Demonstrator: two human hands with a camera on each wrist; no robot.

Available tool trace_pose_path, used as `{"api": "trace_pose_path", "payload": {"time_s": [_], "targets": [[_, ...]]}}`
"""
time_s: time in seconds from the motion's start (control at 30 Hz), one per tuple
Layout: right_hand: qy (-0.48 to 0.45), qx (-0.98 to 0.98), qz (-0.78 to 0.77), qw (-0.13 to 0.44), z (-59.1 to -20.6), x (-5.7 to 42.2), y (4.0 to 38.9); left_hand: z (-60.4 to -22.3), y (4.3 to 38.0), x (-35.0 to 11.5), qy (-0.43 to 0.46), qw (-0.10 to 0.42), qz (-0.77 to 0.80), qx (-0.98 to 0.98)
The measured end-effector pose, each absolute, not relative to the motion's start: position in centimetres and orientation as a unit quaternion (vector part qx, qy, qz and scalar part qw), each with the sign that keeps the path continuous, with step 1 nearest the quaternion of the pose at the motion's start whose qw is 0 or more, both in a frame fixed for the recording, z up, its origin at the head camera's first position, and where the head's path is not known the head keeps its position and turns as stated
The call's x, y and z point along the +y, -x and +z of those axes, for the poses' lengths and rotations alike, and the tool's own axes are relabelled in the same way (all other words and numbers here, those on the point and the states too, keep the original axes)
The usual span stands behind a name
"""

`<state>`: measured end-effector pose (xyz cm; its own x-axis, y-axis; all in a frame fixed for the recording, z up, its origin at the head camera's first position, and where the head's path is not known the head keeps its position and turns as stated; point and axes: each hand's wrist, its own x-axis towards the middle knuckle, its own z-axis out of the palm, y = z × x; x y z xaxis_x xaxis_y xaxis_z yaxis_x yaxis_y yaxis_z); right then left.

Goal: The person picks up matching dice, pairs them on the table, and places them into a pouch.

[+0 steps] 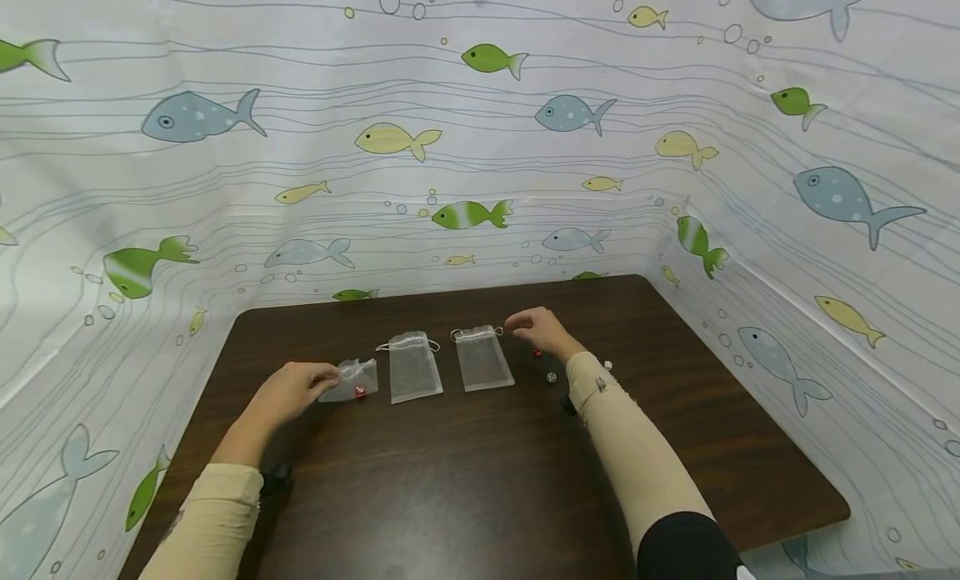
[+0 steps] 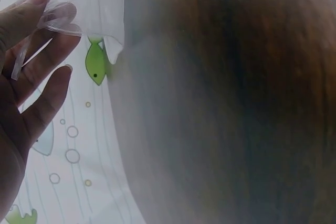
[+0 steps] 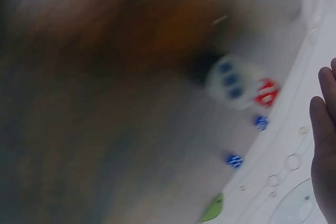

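Note:
My left hand [image 1: 303, 386] pinches the gathered neck of a small sheer drawstring pouch [image 1: 366, 375] between thumb and fingers. A red die [image 1: 360, 391] shows through its mesh. In the left wrist view, the ribbon [image 2: 55, 22] of the pouch runs between the fingers. To its right, two flat sheer pouches lie side by side, a middle pouch [image 1: 414, 372] and a right pouch [image 1: 483, 362]. With fingers loosely extended, my right hand [image 1: 542, 328] hovers beside the right pouch's drawstring and holds nothing visible. Below that hand lie a red die [image 1: 537, 352] and a whitish die [image 1: 551, 377].
Another white die [image 1: 608, 365] lies right of the right forearm. The right wrist view also shows blue dice [image 3: 234, 161] near the table edge. A dark wooden table [image 1: 435, 497] carries everything, with a fish-patterned curtain [image 1: 480, 163] behind and at both sides.

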<state>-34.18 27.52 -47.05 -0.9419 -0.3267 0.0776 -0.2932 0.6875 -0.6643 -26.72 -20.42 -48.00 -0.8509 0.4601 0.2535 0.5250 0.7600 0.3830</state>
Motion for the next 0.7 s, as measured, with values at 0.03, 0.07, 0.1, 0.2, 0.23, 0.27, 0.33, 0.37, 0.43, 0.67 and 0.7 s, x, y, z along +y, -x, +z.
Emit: {"api": "trace_pose_path", "payload": {"time_s": [0.03,0.07,0.1,0.2,0.23,0.27,0.33,0.37,0.43,0.67,0.7], "targets": [[0.167,0.92,-0.353,0.026,-47.3,27.9,34.2,-48.0,26.7,-20.5,0.261,0.071,-0.225,-0.936],[0.162,0.921,-0.352,0.031,-47.5,28.3,34.1,-48.0,26.6,-20.6,0.261,0.069,-0.225,-0.936],[0.157,0.923,-0.35,0.037,-47.7,28.6,34.1,-48.1,26.6,-20.6,0.26,0.068,-0.225,-0.937],[0.149,0.926,-0.341,0.059,-48.2,29.3,33.9,-48.1,26.5,-20.8,0.259,0.067,-0.222,-0.938],[0.148,0.927,-0.338,0.066,-48.3,29.5,33.9,-48.1,26.6,-20.8,0.259,0.067,-0.223,-0.938],[0.145,0.928,-0.335,0.073,-48.5,29.6,33.9,-48.1,26.6,-20.9,0.26,0.067,-0.223,-0.937],[0.142,0.929,-0.331,0.085,-48.7,29.7,33.8,-48.1,26.7,-20.9,0.26,0.068,-0.224,-0.937],[0.142,0.929,-0.329,0.089,-48.8,29.8,33.9,-48.1,26.7,-21.0,0.261,0.067,-0.224,-0.937],[0.143,0.928,-0.331,0.093,-49.0,29.8,34.0,-48.2,26.8,-21.1,0.261,0.068,-0.225,-0.936],[0.136,0.936,-0.313,0.089,-49.2,29.8,34.2,-48.6,27.2,-21.4,0.259,0.063,-0.225,-0.937],[0.133,0.937,-0.31,0.088,-49.3,29.8,34.2,-48.7,27.3,-21.5,0.259,0.062,-0.225,-0.937]]}}
